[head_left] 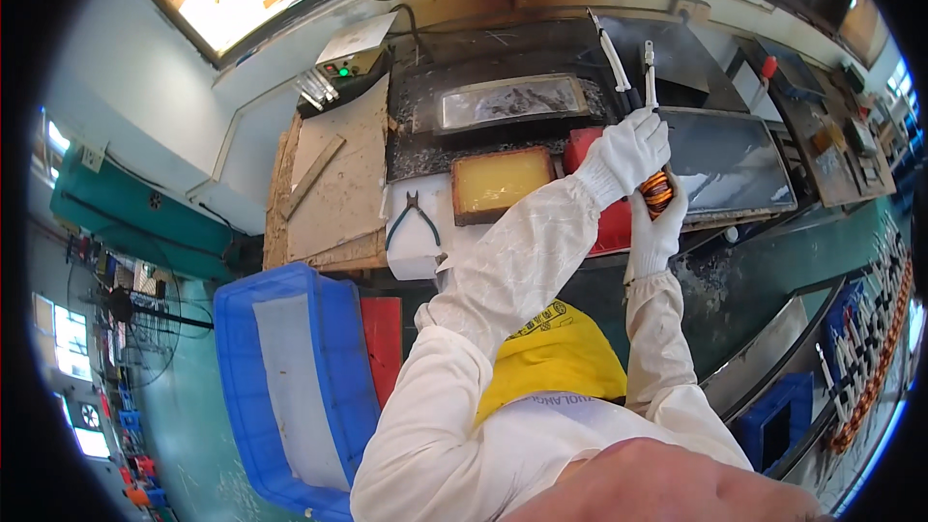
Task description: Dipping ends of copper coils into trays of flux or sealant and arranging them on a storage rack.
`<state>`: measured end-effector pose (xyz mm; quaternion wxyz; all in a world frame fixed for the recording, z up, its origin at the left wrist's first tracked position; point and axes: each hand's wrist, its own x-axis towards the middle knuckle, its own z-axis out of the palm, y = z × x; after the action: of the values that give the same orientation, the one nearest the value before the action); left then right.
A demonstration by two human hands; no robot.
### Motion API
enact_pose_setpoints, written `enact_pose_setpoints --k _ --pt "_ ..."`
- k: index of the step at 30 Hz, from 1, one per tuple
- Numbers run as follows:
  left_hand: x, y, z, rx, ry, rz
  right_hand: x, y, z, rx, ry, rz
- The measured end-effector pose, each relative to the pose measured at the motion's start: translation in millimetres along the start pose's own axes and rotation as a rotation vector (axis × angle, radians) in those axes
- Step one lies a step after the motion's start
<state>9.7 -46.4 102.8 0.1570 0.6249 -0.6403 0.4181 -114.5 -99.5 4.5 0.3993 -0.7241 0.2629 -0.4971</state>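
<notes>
My right hand (pixel 665 222), in a white glove, is closed around a wound copper wire coil (pixel 657 192); the fingers hide part of it. Just above it my left hand (pixel 630 150), gloved too, is wrapped round the coil's leads. These leads rise past the fingers in black sleeving (pixel 634 98), then white sleeves (pixel 615 60) with metal ends. Both hands are over the right part of the bench, between a red box (pixel 613 228) and a grey flat tray (pixel 725 159). White sleeves cover both forearms.
Left of my hands are a pan of yellowish material (pixel 501 182), green-handled cutters (pixel 414 217) and a silvery molten-looking bath (pixel 510 102). A control box (pixel 356 44) shows a green light. A blue crate (pixel 290 396) stands lower left. Several finished-looking coils (pixel 870 358) line a rack at right.
</notes>
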Motion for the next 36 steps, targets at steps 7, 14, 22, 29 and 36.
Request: enact_pose_setpoints --k 7,14,22,29,36 --pt "-7.9 12.4 -4.8 0.014 -0.020 0.122 -23.2 -5.9 -7.2 -0.067 0.045 -0.014" --pt "-7.5 30.9 -26.3 0.001 0.014 0.132 -32.6 -2.5 -12.7 -0.122 -0.022 0.075" --pt "-14.6 33.0 -12.3 0.117 -0.166 0.005 -27.0 0.5 -11.5 -0.073 0.005 -0.092" --pt "-16.9 37.7 -15.2 -0.020 -0.064 -0.018 -25.0 -0.4 -12.6 -0.084 -0.010 -0.102" --pt "-25.2 65.0 -19.8 -0.581 0.313 -0.715 -25.8 9.6 -14.8 -0.093 0.010 -0.121"
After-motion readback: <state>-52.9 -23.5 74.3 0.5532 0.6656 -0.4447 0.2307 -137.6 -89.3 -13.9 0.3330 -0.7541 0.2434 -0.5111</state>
